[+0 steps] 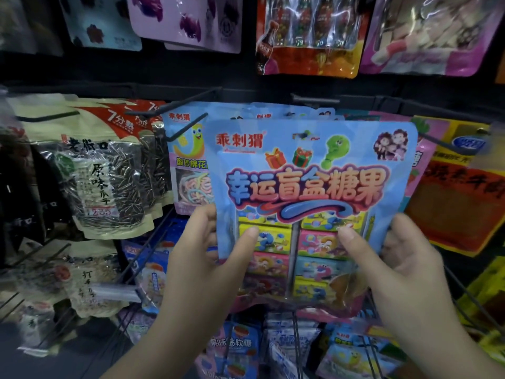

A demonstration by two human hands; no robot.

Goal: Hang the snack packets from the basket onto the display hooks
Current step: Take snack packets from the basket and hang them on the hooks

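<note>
Both hands held the blue candy packet (pixel 311 187) upright before the display hooks (pixel 188 127); the left hand (pixel 207 258) and right hand (pixel 396 258) each pinched a lower edge, thumbs on the front. Its top overlapped matching packets (pixel 188 160) hanging behind, beside sunflower seed bags (pixel 103 173)

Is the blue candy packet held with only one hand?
No, the left hand and the right hand both grip the blue candy packet, one at each lower side, thumbs on its front.
</note>
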